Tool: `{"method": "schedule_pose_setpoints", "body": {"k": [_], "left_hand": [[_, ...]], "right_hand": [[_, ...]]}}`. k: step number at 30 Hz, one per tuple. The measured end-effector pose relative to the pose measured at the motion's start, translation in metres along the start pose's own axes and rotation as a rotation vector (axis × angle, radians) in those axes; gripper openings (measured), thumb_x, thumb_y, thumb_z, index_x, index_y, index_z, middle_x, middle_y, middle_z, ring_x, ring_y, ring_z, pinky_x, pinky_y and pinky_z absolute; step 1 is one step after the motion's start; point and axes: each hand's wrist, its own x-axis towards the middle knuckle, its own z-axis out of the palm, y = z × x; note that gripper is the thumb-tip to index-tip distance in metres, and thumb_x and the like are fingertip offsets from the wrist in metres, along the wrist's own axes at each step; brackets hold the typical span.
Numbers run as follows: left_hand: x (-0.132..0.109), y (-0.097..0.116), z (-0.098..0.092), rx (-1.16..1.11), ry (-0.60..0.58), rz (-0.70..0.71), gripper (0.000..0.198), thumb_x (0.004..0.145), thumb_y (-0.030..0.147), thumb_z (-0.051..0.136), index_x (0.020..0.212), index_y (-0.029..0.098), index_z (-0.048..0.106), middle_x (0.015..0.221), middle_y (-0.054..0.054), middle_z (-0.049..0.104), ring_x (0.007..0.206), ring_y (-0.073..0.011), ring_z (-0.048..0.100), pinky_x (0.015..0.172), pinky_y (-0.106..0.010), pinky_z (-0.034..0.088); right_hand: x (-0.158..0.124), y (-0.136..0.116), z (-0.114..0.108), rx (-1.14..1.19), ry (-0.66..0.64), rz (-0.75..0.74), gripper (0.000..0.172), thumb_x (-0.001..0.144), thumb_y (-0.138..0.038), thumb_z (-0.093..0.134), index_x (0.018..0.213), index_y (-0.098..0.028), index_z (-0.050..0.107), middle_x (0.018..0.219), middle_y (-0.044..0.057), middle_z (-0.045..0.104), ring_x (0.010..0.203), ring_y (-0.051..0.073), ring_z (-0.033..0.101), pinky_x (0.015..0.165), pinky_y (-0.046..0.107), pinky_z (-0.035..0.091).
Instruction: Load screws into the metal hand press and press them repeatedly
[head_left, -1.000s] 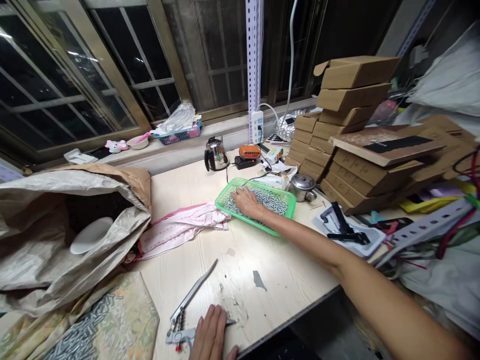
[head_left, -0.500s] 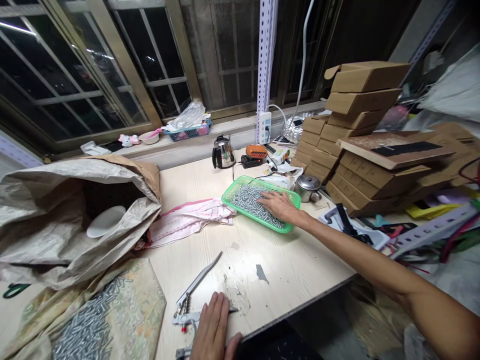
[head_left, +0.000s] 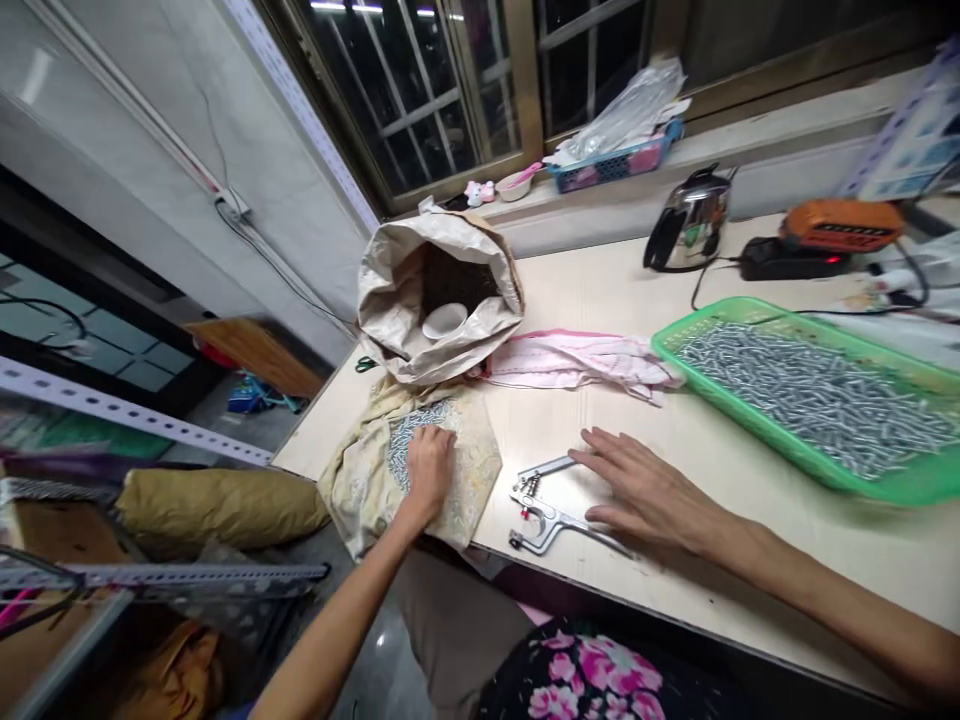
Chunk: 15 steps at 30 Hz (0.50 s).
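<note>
My left hand (head_left: 431, 462) rests on a pile of small silvery metal pieces (head_left: 403, 442) on a patterned cloth (head_left: 471, 452). Its fingers are curled in; what lies inside them is hidden. Beside the cloth lies a pair of metal pliers (head_left: 546, 522) with a spring, a red tip and spread handles. Over the handle ends, my right hand (head_left: 637, 488) is held with fingers spread and nothing in it. To its right stands a green plastic basket (head_left: 757, 437) filled with more slim metal pieces (head_left: 817, 395).
Behind the cloth, an open sack (head_left: 382, 290) holds a white bowl (head_left: 445, 321). A pink-white towel (head_left: 577, 360) lies between sack and basket. At the back are a steel kettle (head_left: 694, 220) and an orange battery (head_left: 840, 225) on a charger. The table's front edge runs below my hands.
The view has swung left. My right hand has left the basket and come over beside the pliers. My left hand has moved from the pliers to the metal pieces on the cloth.
</note>
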Motion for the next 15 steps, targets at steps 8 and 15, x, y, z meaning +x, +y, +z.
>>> {"method": "schedule_pose_setpoints", "body": {"k": [8,15], "left_hand": [[0.059,-0.030,0.001,0.119,-0.277,0.273,0.028,0.093,0.015,0.039,0.105,0.016,0.064,0.103,-0.012,0.063,0.098,-0.0251,0.049,0.082,-0.034,0.040],[0.085,-0.049,0.024,0.107,-0.268,0.549,0.028,0.087,0.016,0.037,0.076,0.017,0.063,0.085,-0.010,0.065,0.088,-0.0264,0.055,0.082,-0.037,0.043]], "right_hand": [[0.019,-0.024,0.012,0.089,-0.181,0.106,0.069,0.086,-0.064,0.051,0.138,-0.019,0.048,0.147,0.021,0.040,0.139,0.036,0.032,0.111,0.061,0.021],[0.015,-0.048,-0.016,0.007,-0.223,0.096,0.052,0.086,-0.058,0.056,0.117,-0.016,0.058,0.150,0.018,0.034,0.140,0.030,0.025,0.111,0.048,0.025]]}}
